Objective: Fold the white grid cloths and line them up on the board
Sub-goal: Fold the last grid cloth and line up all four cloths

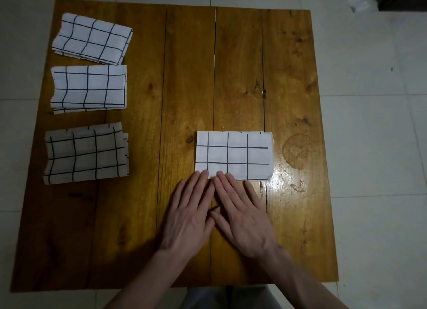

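Both hands lie flat on the wooden board (288, 77), fingers straight and held together, side by side and touching at the thumbs. The left hand (189, 218) and right hand (242, 218) rest their fingertips on the near edge of the fourth folded grid cloth (233, 156), which lies directly beyond them with its long axis running left to right. Well to the left of this cloth, three folded cloths form a column: nearest (85, 153), middle (89, 89), farthest (92, 38). By position, the left hand is nearer that column, so a leftward slide appears required.

Three folded grid cloths (89, 89) line the board's (184, 77) left; fourth (233, 156) (seemingly flat) mid-board.
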Motion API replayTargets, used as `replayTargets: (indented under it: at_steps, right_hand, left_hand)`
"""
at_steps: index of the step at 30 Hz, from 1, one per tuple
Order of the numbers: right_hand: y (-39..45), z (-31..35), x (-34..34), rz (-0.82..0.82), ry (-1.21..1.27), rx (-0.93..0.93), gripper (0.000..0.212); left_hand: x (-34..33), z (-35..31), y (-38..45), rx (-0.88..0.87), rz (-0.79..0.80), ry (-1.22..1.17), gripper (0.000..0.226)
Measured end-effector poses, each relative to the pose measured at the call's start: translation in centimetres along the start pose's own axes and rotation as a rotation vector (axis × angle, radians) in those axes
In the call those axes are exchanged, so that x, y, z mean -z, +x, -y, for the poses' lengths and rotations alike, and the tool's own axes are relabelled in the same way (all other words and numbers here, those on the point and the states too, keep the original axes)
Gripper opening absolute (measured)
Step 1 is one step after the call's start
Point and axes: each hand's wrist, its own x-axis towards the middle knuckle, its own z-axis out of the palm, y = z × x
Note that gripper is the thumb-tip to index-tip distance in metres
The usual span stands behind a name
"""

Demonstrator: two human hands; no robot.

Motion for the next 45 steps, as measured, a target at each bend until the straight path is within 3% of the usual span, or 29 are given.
replayTargets:
  at_steps: [25,27,33,45]
  right_hand:
    - [-3.9,-3.8,0.1,-0.072,-0.058,-0.468,0.072]
    - [-3.6,-3.3,0.2,-0.106,-0.032,-0.452,0.072]
    - [-1.8,-2.5,0.4,-0.053,-0.093,-0.175,0.071]
    - [-2.9,-5.2,0.3,-0.016,-0.111,-0.274,0.073]
  left_hand:
    - [-0.2,-0.3,-0.1,0.05,-0.023,-0.001,0.059]
    - [-0.3,-0.4,-0.1,0.054,-0.028,-0.009,0.059]
    - [-0.2,-0.4,-0.1,0.046,-0.031,-0.005,0.058]
    - [0.0,0.4,0.1,0.013,-0.03,0.039,0.056]
